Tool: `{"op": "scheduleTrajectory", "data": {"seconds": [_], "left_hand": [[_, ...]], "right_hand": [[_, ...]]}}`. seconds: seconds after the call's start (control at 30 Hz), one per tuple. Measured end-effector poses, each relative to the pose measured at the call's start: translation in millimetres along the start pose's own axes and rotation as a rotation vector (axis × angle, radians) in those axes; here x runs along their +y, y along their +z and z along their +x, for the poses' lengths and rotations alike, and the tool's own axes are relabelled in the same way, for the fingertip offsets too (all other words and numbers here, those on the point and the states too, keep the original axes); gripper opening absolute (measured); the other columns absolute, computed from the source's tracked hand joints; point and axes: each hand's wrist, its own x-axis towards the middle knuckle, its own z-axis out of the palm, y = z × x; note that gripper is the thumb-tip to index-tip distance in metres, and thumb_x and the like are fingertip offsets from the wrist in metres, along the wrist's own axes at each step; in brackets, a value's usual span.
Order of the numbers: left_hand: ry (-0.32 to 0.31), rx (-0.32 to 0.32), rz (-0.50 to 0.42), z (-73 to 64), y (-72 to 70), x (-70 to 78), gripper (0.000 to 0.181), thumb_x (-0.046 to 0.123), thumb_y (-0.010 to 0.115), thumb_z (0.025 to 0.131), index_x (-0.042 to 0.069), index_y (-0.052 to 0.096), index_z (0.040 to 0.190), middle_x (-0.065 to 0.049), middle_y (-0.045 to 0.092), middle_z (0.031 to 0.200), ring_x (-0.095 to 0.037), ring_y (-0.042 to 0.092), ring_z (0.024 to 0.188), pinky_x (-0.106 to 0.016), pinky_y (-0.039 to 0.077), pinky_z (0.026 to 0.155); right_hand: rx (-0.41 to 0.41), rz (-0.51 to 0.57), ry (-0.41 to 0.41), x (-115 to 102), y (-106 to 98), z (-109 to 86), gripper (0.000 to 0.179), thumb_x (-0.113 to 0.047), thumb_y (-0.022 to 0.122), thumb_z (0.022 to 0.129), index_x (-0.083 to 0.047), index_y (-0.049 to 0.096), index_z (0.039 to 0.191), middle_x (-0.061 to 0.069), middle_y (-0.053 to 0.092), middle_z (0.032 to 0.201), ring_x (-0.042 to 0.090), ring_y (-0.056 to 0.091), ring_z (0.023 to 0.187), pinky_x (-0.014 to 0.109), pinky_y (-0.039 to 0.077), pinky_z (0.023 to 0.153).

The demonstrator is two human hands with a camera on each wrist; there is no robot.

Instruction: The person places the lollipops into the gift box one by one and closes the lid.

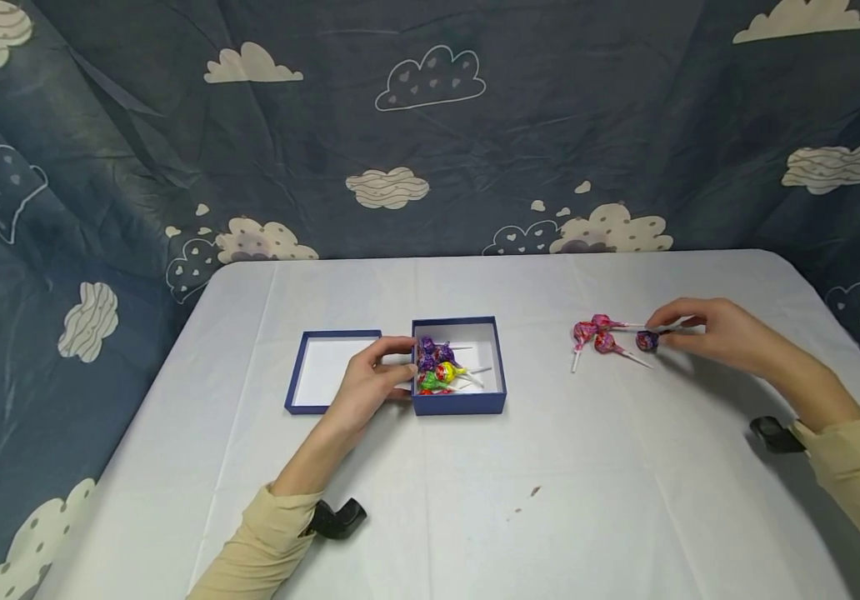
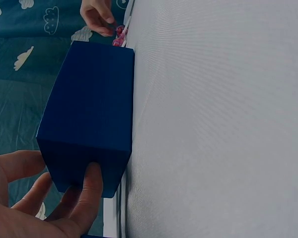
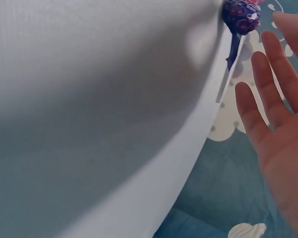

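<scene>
My left hand (image 1: 370, 379) touches the left wall of a blue box (image 1: 460, 404) with a white inside. In the left wrist view its fingers (image 2: 93, 191) rest on the end wall of the box. Purple, yellow (image 1: 447, 372) and green lollipops lie in the box, sticks pointing right. On the right, my right hand (image 1: 722, 333) hovers with parted fingers close over a purple lollipop (image 1: 647, 340). The right wrist view shows this lollipop lying on the cloth, its stick beside the outstretched fingers. Several pink lollipops (image 1: 605, 342) lie to its left.
A blue-edged white lid (image 1: 328, 354) lies left of the box, partly behind my left hand. Both stand on a white cloth-covered table (image 1: 587, 500). A dark curtain (image 1: 430, 150) with cloud prints hangs behind. Small brown marks (image 1: 535, 491) dot the cloth near the front.
</scene>
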Motion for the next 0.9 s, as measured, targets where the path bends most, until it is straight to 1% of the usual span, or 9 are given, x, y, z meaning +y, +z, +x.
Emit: {"op": "scheduleTrajectory", "data": {"seconds": [0.1,0.3,0.4,0.5,0.57,0.63,0.73,0.77,0.9], "left_hand": [[0.001,-0.004,-0.004,0.0,-0.5,-0.7,0.042,0.000,0.065,0.090,0.004,0.060,0.131,-0.014,0.054,0.130,-0.033,0.061,0.099,-0.039,0.058,0.077],[0.000,-0.006,-0.011,-0.6,-0.6,-0.2,0.042,0.000,0.065,0.090,0.004,0.059,0.131,-0.014,0.054,0.130,-0.032,0.061,0.098,-0.040,0.058,0.078],[-0.001,-0.001,-0.009,-1.0,0.1,0.3,0.042,-0.001,0.065,0.089,0.004,0.060,0.130,-0.013,0.055,0.129,-0.031,0.062,0.096,-0.039,0.058,0.076],[0.002,0.003,-0.004,-1.4,0.3,0.5,0.042,-0.001,0.065,0.089,0.004,0.060,0.130,-0.013,0.055,0.128,-0.029,0.062,0.094,-0.038,0.058,0.074],[0.004,0.005,0.000,-1.4,0.4,0.4,0.042,-0.001,0.065,0.089,0.004,0.060,0.130,-0.012,0.055,0.128,-0.027,0.062,0.093,-0.038,0.058,0.074],[0.003,0.005,0.001,-1.1,0.4,0.1,0.042,-0.001,0.065,0.089,0.004,0.060,0.130,-0.012,0.055,0.128,-0.026,0.062,0.093,-0.038,0.058,0.074],[0.002,0.003,0.000,-0.9,0.0,-0.3,0.042,0.000,0.065,0.089,0.003,0.060,0.130,-0.013,0.055,0.128,-0.026,0.062,0.093,-0.039,0.058,0.075],[-0.005,-0.001,0.000,-3.0,0.6,3.7,0.042,-0.001,0.064,0.089,0.002,0.059,0.131,-0.014,0.055,0.129,-0.027,0.062,0.095,-0.041,0.058,0.077],[-0.007,-0.004,0.000,-2.9,0.6,4.2,0.043,-0.001,0.065,0.089,0.002,0.059,0.131,-0.015,0.055,0.129,-0.027,0.062,0.096,-0.041,0.058,0.078]], "right_hand": [[-0.025,0.011,0.008,2,3,2.0,0.027,-0.001,0.072,0.085,-0.005,0.070,0.112,0.018,0.066,0.112,0.037,0.056,0.107,0.063,0.044,0.093],[-0.045,-0.012,0.049,4,7,4.2,0.031,-0.003,0.074,0.084,-0.003,0.069,0.115,0.019,0.066,0.112,0.037,0.058,0.106,0.061,0.045,0.095],[-0.035,-0.032,0.046,5,9,4.8,0.033,-0.005,0.076,0.083,-0.003,0.069,0.115,0.016,0.067,0.110,0.033,0.060,0.100,0.055,0.050,0.090],[-0.033,-0.036,0.041,5,11,5.9,0.033,-0.006,0.077,0.083,-0.004,0.069,0.115,0.013,0.067,0.108,0.028,0.060,0.093,0.039,0.056,0.080],[-0.039,-0.029,0.048,5,13,6.8,0.034,-0.006,0.077,0.083,-0.004,0.068,0.116,0.013,0.067,0.107,0.026,0.060,0.091,0.030,0.056,0.073],[-0.043,-0.027,0.065,5,14,7.4,0.034,-0.007,0.077,0.083,-0.004,0.068,0.116,0.012,0.066,0.106,0.026,0.059,0.090,0.024,0.053,0.068],[-0.044,-0.025,0.076,5,17,8.3,0.034,-0.009,0.077,0.084,-0.005,0.067,0.116,0.012,0.066,0.106,0.026,0.059,0.089,0.024,0.052,0.066],[-0.042,-0.026,0.078,5,18,8.6,0.034,-0.009,0.077,0.084,-0.005,0.067,0.116,0.012,0.066,0.106,0.026,0.059,0.089,0.024,0.052,0.066],[-0.040,-0.022,0.086,4,20,9.5,0.034,-0.011,0.078,0.084,-0.005,0.066,0.116,0.012,0.065,0.105,0.027,0.057,0.090,0.026,0.051,0.066]]}}
